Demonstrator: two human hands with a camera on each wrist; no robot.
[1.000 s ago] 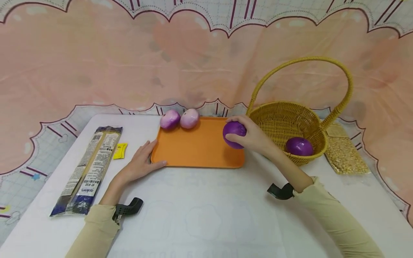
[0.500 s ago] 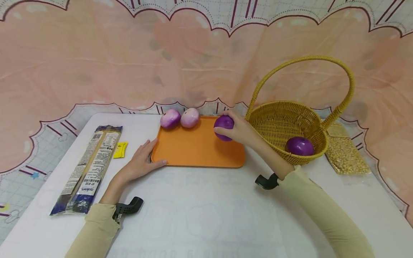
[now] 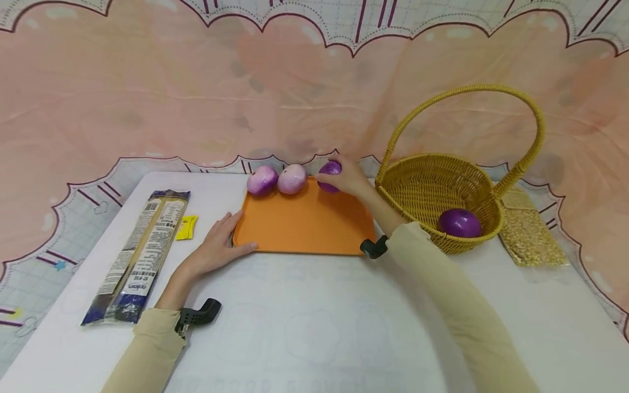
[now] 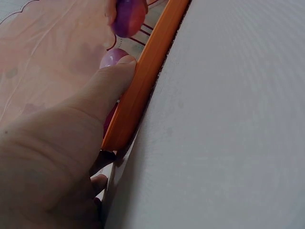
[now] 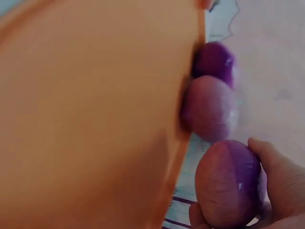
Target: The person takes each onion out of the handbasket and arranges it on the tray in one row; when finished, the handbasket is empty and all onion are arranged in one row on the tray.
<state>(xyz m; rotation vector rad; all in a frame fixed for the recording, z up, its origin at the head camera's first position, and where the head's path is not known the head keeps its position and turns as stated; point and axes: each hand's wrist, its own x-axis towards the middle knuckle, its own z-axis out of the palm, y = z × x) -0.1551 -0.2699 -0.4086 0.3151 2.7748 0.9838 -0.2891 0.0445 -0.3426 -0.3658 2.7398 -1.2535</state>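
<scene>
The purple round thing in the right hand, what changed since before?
The right hand carried the purple round thing leftward and away from the person, toward the tray's far edge, closer to the pale one. It wasn't let go. The left hand at the tray's left end, the pale one, its pink-and-purple neighbour and the purple one in the basket stayed put.

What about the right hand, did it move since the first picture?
Yes: in the head view, against the orange tray, the right hand moved left and toward its far edge.

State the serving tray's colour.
Plain orange: the tray shows best in the head view.
</scene>
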